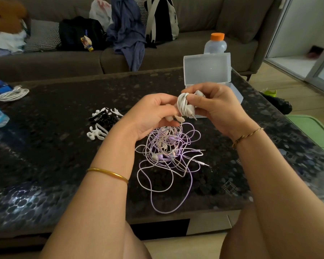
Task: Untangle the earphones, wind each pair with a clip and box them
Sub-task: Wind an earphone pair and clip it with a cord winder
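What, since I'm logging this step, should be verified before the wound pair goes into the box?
1. The white earphones coiled, held by the left hand and right hand: ok.
2. A clip on the coil: cannot tell, fingers cover it.
3. Coil free of the purple tangle: cannot tell.
4. The box stands open: ok.
5. Enough spare clips on the table: ok.

The right hand (pixel 218 107) hides most of the lower half of the box (pixel 207 70).
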`<act>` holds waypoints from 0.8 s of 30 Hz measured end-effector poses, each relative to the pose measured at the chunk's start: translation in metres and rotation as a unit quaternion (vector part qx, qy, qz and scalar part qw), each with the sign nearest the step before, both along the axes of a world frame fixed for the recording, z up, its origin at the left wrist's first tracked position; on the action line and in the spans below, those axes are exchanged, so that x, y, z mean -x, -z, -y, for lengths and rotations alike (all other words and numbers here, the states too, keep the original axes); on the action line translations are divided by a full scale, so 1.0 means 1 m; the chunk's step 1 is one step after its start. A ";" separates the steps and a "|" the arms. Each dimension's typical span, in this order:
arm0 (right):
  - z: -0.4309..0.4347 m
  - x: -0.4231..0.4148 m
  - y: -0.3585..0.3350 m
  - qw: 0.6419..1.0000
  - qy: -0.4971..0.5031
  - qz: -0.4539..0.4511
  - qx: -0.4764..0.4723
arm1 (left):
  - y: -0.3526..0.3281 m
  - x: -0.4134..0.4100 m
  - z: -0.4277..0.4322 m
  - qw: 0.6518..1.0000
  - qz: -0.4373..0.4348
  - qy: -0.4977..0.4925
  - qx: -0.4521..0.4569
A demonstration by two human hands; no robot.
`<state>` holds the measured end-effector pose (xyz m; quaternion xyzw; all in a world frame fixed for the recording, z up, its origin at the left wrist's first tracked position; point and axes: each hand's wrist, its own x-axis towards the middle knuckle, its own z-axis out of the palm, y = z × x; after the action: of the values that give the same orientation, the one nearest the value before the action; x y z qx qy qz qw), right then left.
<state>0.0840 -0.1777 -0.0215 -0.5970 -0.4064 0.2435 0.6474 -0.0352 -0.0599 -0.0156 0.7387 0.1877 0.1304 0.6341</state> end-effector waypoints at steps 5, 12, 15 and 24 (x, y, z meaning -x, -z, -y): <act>-0.002 0.005 0.002 1.000 0.013 0.006 0.010 | 0.001 0.001 -0.002 0.998 -0.029 0.005 -0.060; -0.009 0.010 0.006 0.998 0.057 0.031 -0.006 | 0.000 0.000 -0.002 0.994 -0.014 -0.014 -0.111; -0.011 0.011 0.007 0.998 0.058 -0.022 -0.014 | 0.000 0.001 0.000 0.997 0.006 -0.008 -0.083; -0.015 0.013 0.009 0.993 0.040 -0.107 -0.025 | -0.001 0.001 0.001 0.996 0.040 -0.061 -0.049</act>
<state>0.0714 -0.1628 -0.0309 -0.5670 -0.3159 0.2696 0.7113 -0.0367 -0.0606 -0.0147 0.7504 0.2007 0.2075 0.5947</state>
